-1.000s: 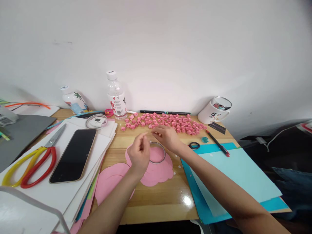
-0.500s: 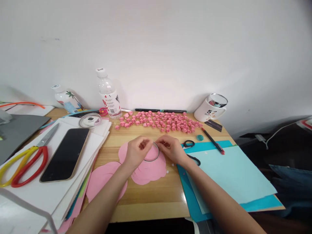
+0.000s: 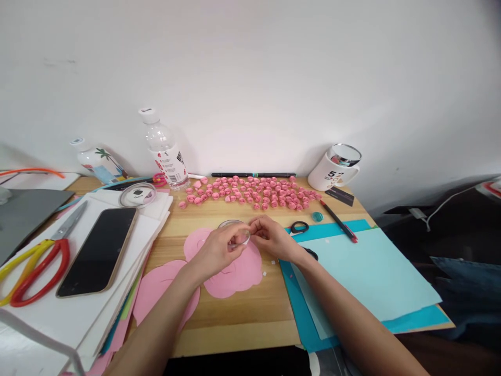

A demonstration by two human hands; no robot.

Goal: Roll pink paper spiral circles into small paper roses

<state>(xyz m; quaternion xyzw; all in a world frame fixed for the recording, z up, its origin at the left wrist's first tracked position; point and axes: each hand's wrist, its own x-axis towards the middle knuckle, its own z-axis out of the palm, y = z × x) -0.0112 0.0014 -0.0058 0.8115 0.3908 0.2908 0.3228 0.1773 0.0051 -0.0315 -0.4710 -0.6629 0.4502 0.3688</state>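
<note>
**Both hands at the clear ring, over pink paper**

Left hand (image 3: 219, 248) is curling around the clear ring (image 3: 230, 222) (looks like a tape roll), gripping it between thumb and fingers. Ring is sitting mid-table, over the far part of the pink flower-shaped paper (image 3: 238, 279); fingers are hiding much of it.

Right hand (image 3: 274, 237) is bending its fingers toward the thumb at the ring's right edge. Can't tell if it's pinching anything; fingertips are too small to read.

Second pink paper (image 3: 168, 292) is lying near-left, partly under the left forearm. Far side: small pink paper curls (image 3: 270, 196) are spreading across the table (image 3: 230, 329), a black pen (image 3: 254, 175) lying behind them. Mug (image 3: 326, 175) is standing far right.

Right: pale blue sheet (image 3: 364, 277) is lying on a darker blue one, black-handled scissors (image 3: 300, 226) at its far-left corner. Left: phone (image 3: 99, 250) and red-and-yellow scissors (image 3: 66, 256) are resting on white paper (image 3: 105, 318).
</note>
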